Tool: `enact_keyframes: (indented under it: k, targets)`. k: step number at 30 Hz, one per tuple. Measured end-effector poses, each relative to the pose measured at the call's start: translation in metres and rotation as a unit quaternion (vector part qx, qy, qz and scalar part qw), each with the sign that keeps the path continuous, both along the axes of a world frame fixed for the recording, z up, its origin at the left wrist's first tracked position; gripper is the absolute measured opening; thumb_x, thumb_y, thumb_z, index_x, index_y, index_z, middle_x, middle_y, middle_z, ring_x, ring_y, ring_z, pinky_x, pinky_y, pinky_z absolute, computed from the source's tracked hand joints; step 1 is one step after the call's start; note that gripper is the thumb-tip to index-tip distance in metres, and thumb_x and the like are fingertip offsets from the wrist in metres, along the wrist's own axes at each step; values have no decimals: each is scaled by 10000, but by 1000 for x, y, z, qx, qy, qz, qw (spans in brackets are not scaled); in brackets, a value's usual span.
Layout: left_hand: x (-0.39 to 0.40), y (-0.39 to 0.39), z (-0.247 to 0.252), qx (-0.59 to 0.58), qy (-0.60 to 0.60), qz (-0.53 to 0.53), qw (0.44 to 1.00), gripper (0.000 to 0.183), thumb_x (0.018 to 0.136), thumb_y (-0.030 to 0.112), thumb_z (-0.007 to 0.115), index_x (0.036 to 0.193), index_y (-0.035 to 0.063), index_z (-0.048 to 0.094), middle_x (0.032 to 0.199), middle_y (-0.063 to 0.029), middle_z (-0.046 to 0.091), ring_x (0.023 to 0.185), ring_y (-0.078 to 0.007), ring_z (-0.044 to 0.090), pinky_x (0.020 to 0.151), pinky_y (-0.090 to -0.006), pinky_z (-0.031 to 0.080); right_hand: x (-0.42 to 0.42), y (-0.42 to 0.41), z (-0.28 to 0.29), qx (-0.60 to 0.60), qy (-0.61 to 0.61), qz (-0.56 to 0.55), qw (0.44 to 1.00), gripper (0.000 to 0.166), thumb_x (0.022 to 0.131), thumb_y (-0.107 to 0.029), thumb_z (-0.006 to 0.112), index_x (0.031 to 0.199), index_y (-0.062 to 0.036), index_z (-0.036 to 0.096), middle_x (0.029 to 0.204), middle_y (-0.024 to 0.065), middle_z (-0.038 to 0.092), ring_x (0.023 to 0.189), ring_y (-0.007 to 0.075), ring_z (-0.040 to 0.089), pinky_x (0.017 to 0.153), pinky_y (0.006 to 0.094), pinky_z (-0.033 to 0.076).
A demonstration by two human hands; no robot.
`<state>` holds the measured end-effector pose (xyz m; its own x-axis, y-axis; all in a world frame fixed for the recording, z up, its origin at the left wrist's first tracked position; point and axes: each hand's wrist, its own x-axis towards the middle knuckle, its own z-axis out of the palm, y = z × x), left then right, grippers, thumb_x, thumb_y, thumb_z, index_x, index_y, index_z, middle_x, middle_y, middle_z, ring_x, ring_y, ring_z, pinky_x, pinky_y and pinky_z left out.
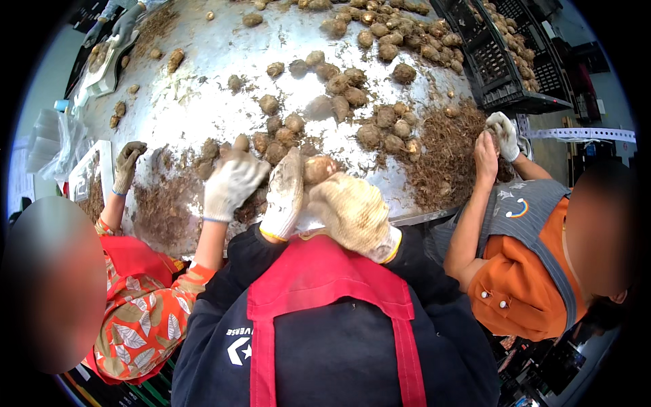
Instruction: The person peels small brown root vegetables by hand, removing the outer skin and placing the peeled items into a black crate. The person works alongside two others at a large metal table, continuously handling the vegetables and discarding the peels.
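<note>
My left hand [285, 193], in a soiled white knit glove with a yellow hem, is at the near edge of the metal table [203, 112]. Its fingers lie along the left side of a brown, fibrous taro corm [318, 169] with a pale end. My right hand [353, 211], in a yellowish knit glove, is curled against the same corm from the near right side and is slightly blurred. Just beyond my hands sits a cluster of hairy taro corms [275, 152]. Another group of corms [385, 116] lies to the right, beside a heap of shed brown fibres [442, 157].
A co-worker's gloved hand [234, 180] is close to my left hand. At right, another co-worker's hands [493, 142] meet near the fibre heap. Black plastic crates [501, 81] with corms stand at the far right, a large corm pile [396, 33] beside them. A white scale [107, 71] stands far left.
</note>
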<state>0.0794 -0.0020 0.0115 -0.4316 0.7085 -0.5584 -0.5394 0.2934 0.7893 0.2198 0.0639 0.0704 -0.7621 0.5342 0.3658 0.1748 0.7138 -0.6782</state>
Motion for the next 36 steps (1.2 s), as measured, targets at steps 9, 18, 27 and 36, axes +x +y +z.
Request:
enact_keyframes:
  k: [9, 18, 27, 36]
  targets:
    - [2, 1, 14, 39, -95, 19, 995, 472, 992, 479, 412, 1135, 71, 602, 932, -28, 672, 748, -78, 649, 556, -180, 517, -6, 22, 9, -36, 21, -96, 994, 128, 802, -89, 669, 927, -64, 654, 815, 122, 624, 691, 312, 617, 589, 383, 491]
    - [-9, -7, -51, 9, 122, -44, 991, 501, 993, 410, 439, 1348, 56, 442, 1165, -96, 579, 977, -137, 608, 773, -213, 534, 6, 1, -16, 29, 19, -40, 999, 186, 740, -145, 738, 872, -66, 633, 771, 86, 609, 678, 270, 619, 573, 376, 493]
    - [3, 5, -8, 51, -303, 94, 947, 438, 974, 449, 470, 1213, 89, 545, 1050, -61, 629, 860, -153, 636, 661, -258, 562, -6, 12, -24, 48, 33, -66, 996, 198, 781, -119, 705, 957, -88, 619, 821, 114, 602, 699, 309, 614, 577, 391, 484]
    - [1, 8, 4, 69, -344, 52, 935, 399, 973, 447, 465, 1113, 98, 598, 950, -48, 648, 607, -100, 599, 520, -235, 522, -7, 15, 4, -36, 28, -102, 994, 129, 809, -130, 677, 924, -82, 648, 835, 99, 620, 715, 297, 618, 605, 376, 487]
